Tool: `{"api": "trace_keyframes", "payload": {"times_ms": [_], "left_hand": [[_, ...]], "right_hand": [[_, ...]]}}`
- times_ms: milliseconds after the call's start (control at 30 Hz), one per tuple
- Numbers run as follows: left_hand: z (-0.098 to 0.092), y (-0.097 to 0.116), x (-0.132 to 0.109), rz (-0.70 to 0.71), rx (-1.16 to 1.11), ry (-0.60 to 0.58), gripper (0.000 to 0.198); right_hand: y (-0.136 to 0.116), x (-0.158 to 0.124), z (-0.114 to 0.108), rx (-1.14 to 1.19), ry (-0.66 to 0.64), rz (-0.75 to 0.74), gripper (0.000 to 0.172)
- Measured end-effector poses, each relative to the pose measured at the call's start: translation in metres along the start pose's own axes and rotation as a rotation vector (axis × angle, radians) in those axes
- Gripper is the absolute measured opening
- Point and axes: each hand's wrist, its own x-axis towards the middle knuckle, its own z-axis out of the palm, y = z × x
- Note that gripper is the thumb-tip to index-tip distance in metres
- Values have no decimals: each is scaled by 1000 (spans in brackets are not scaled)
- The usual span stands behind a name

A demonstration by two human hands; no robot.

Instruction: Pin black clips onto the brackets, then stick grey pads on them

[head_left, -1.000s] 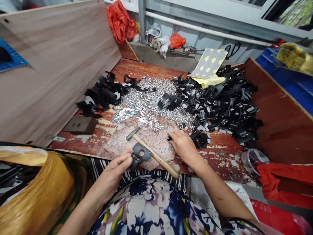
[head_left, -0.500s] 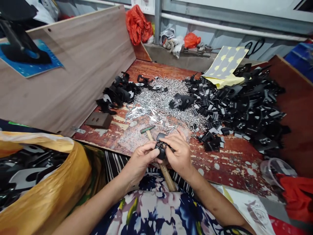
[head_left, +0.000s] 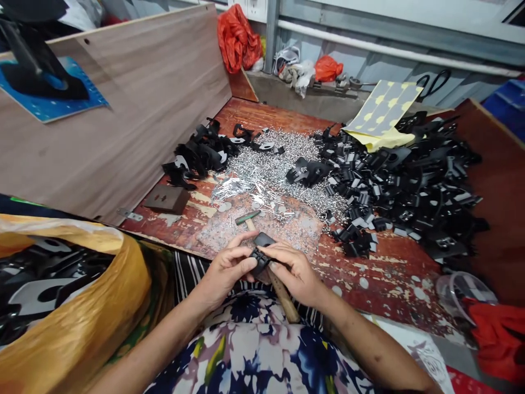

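Between both hands is a small black plastic hinged part (head_left: 260,261), held just over the table's front edge. My left hand (head_left: 227,269) pinches its left side between thumb and fingers. From the right, my right hand (head_left: 296,271) grips the same part, thumb and fingertips on it. Some of the part is hidden behind the fingers. Beneath the hands lies a hammer (head_left: 284,295), its wooden handle pointing toward my body and its green-dark head beyond the fingers. Past the hammer, many silver metal pins (head_left: 266,191) are spread on the table.
A large heap of black plastic parts (head_left: 394,186) covers the table's right side; a smaller pile (head_left: 200,150) sits left. A brown block (head_left: 167,199) lies near the wooden panel (head_left: 143,93). A yellow sack (head_left: 127,279) of black parts stands left. A clear tub (head_left: 447,290) is at right.
Both hands and the black part have shifted slightly down and left, and the part has tilted. The left fingers have spread a little. The whole view has moved slightly.
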Motion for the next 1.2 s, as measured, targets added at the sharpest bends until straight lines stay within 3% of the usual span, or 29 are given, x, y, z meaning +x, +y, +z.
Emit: {"api": "trace_keyframes", "payload": {"times_ms": [67, 200, 267, 333, 467, 600, 733, 900, 1033, 1200], "left_hand": [[-4, -4, -1, -24, -22, 23, 27], [-8, -7, -4, -45, -77, 113, 29], [-8, -7, -6, -54, -85, 115, 30], [-10, -6, -7, -63, -94, 97, 29], [-14, -7, -9, -68, -114, 93, 26], [-14, -5, -8, -102, -126, 121, 30], [-6, -3, -3, -88, -78, 106, 35], [4, -2, 4, -32, 36, 57, 42], [5, -1, 3, 25, 127, 73, 42], [3, -2, 2, 174, 284, 134, 34]], "right_hand": [[13, 10, -15, -169, -31, -1, 36], [41, 33, -36, -709, 41, 63, 16], [52, 40, -39, -821, -4, 80, 9], [59, 44, -44, -796, 28, 82, 10], [69, 45, -65, -613, 210, 110, 11], [63, 40, -80, -571, 247, 32, 14], [29, 30, -61, -405, 164, -38, 8], [-12, 14, -20, -299, -52, -198, 24], [-15, 0, -2, -315, 0, -235, 34], [-12, -7, 14, -333, 163, -177, 38]]}}
